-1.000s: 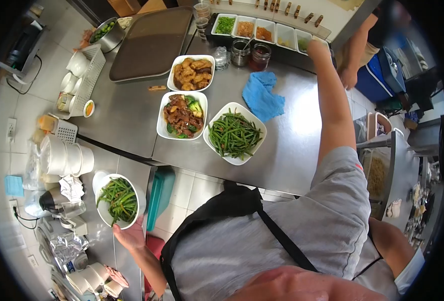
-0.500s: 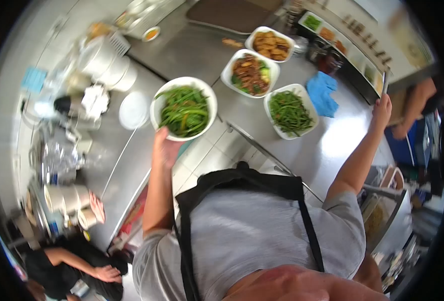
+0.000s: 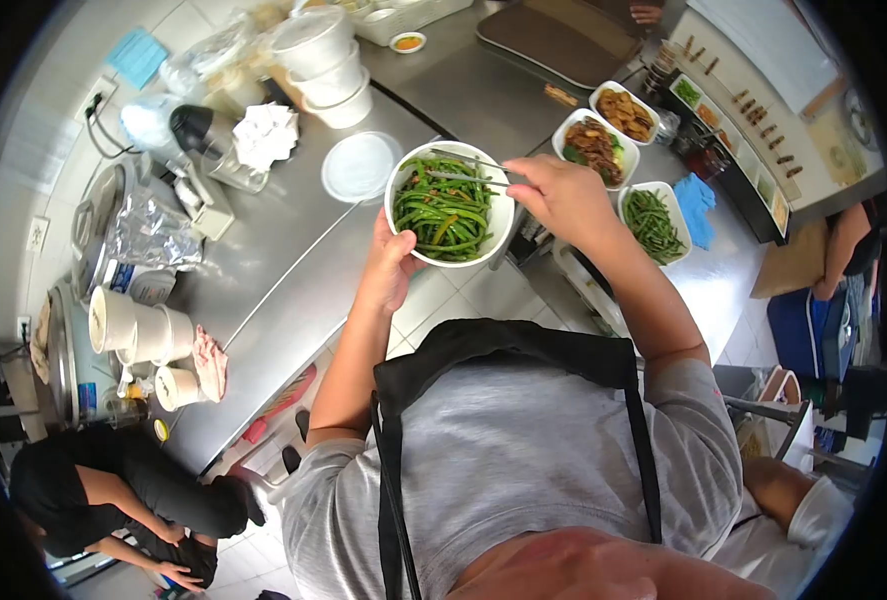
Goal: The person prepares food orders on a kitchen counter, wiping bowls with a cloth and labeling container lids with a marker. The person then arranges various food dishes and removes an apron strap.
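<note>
My left hand is closed on the rim and side of a round white bowl of cooked green beans, tilted toward me. In my right hand is a pair of slim metal tongs, pinched between fingers and thumb. The tongs' two arms reach over the bowl's far rim, with their tips above or at the beans. Right of the bowl stand square white containers: one of green beans, one of sliced meat with greens and one of browned pieces.
A round white lid lies left of the bowl, near stacked white tubs. A blue cloth and a garnish tray are at right. A brown tray lies at the back. Another person bends at lower left.
My right hand has swung in from the far right, bringing the tongs over the bowl. My view has turned, and the bowl now sits further right in it, still in my left hand.
</note>
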Available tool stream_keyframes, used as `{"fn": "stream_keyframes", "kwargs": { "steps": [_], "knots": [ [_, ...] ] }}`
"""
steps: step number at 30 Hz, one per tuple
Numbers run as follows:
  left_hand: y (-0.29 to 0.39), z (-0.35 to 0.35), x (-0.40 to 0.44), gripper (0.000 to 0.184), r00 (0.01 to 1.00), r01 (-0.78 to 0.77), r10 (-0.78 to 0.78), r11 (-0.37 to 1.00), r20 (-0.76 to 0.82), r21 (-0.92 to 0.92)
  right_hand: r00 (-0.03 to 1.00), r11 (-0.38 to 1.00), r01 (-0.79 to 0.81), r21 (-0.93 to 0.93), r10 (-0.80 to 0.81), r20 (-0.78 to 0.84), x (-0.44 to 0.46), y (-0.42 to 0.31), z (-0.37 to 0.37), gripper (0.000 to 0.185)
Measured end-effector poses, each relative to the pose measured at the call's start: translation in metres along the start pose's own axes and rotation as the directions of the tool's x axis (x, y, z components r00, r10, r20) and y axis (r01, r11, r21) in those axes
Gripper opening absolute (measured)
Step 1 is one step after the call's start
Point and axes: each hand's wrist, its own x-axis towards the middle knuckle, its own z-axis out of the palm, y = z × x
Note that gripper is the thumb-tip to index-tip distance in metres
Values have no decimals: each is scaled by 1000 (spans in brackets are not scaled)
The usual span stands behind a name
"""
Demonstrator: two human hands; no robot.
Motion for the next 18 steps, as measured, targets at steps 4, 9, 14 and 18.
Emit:
{"fn": "stream_keyframes", "kwargs": {
  "steps": [4,9,14,18],
  "knots": [
    [20,-36,-22,83,1000,-14,12,997,-29,-72,990,983,137,-121,-136,23,33,-48,34,20],
    [39,-86,-44,81,998,-38,34,997,-56,-64,909,886,407,-223,-370,190,57,-109,72,12],
    [47,-129,-65,72,998,-31,20,981,-58,-192,872,865,468,-180,-420,251,78,-144,78,20],
    [54,-163,-79,74,998,-47,34,970,-59,-238,850,857,492,-154,-434,300,82,-183,68,18]
  ]
}}
